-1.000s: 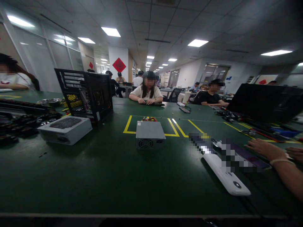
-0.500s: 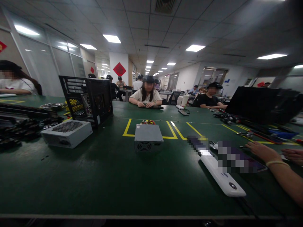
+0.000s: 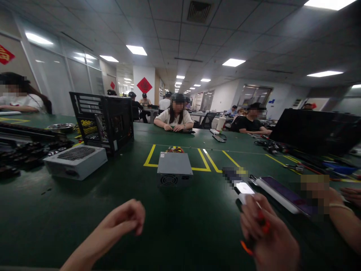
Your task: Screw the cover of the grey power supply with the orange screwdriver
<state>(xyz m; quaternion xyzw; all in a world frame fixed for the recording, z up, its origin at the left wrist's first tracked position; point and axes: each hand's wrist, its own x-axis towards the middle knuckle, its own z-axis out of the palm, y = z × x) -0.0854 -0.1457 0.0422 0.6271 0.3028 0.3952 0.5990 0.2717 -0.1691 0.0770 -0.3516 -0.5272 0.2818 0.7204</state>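
Above the near part of the table, my left hand [image 3: 125,220] is loosely curled, with a gap between thumb and fingers and nothing in it. My right hand [image 3: 270,237] is closed around a screwdriver [image 3: 263,223] with a red and black handle; its thin shaft shows between the fingers, blurred. A grey computer power supply [image 3: 175,165] stands between and beyond my hands, its fan grille facing me and its cables behind. My right hand covers most of a white power bank-like device [image 3: 243,197].
A second power supply [image 3: 81,165] and a black computer case [image 3: 104,120] stand left. To the right lie a phone [image 3: 284,190] and a co-worker's hand [image 3: 334,195], partly pixelated. A large black panel [image 3: 313,130] stands far right. A person [image 3: 177,114] sits opposite.
Both my hands have come into view from below, the right one with the screwdriver. The view has tilted up slightly. The power supplies stay in place on the table.
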